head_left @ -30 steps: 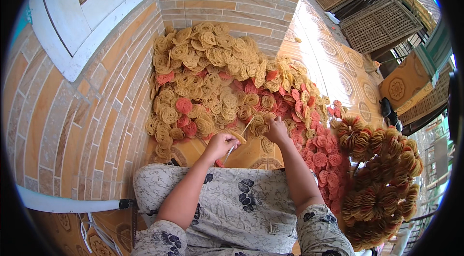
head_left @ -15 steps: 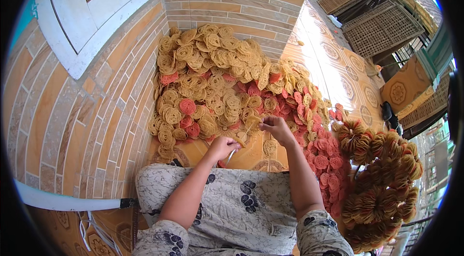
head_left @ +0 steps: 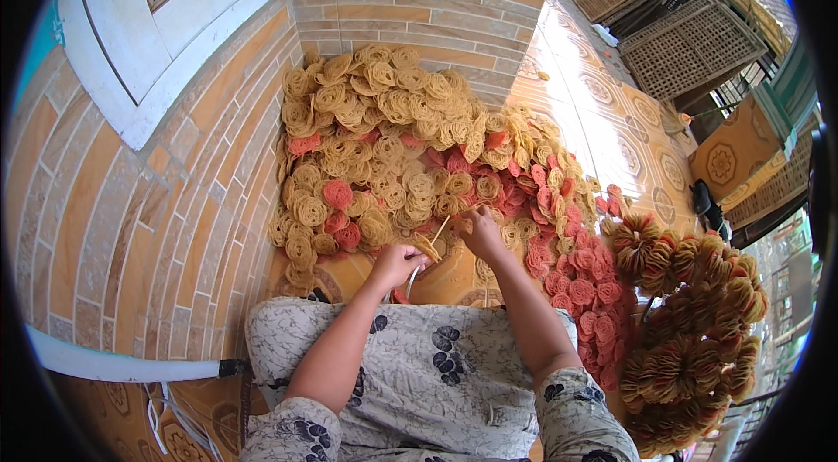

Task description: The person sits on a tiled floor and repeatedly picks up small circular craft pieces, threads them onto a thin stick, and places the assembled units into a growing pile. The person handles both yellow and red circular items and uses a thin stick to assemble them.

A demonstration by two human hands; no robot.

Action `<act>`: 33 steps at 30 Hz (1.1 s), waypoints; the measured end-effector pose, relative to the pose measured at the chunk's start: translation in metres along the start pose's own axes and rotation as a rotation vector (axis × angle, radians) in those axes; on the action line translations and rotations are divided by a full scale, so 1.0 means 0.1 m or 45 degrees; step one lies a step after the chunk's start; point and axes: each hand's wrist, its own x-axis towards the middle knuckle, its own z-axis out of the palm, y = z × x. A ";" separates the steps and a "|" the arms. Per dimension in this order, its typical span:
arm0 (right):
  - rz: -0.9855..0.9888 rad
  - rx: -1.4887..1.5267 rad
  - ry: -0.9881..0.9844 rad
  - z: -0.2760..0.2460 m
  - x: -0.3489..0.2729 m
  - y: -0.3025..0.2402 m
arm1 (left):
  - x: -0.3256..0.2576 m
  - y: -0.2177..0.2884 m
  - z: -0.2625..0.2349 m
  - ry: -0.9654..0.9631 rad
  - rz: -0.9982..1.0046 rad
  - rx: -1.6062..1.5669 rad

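My left hand (head_left: 397,267), above my lap, is closed around the lower part of a thin pale stick (head_left: 443,229) that slants up to the right. A yellow lacy disc (head_left: 426,246) is on the stick just above my fingers. A narrow white strip (head_left: 414,280) hangs below that hand. Just right of the stick's upper end is my right hand (head_left: 482,233), its fingers curled down; what is at the fingertips is hidden. Beyond both hands lies a large heap of yellow lacy discs (head_left: 388,104), with red lacy discs (head_left: 589,287) mixed in and spreading down the right side.
Bundled brown-yellow discs (head_left: 690,340) stand at my right. A brick-patterned wall (head_left: 166,226) rises on the left, with a white door (head_left: 131,43). A white curved bar (head_left: 131,364) crosses the lower left. Woven panels (head_left: 690,47) lean at the far right.
The yellow disc has come down the stick from its tip to beside my left hand. My right hand has let go of it and moved slightly left and down. My left hand has barely moved.
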 end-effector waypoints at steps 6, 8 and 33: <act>0.141 0.197 -0.207 0.08 0.14 0.07 | 0.00 -0.10 0.01 0.009 0.084 -0.011; 0.133 0.338 -0.289 -0.05 0.15 0.05 | 0.01 -0.09 0.01 0.012 0.051 0.022; 0.272 0.905 -0.375 -0.45 0.04 0.02 | -0.05 0.05 0.01 -0.030 0.095 0.092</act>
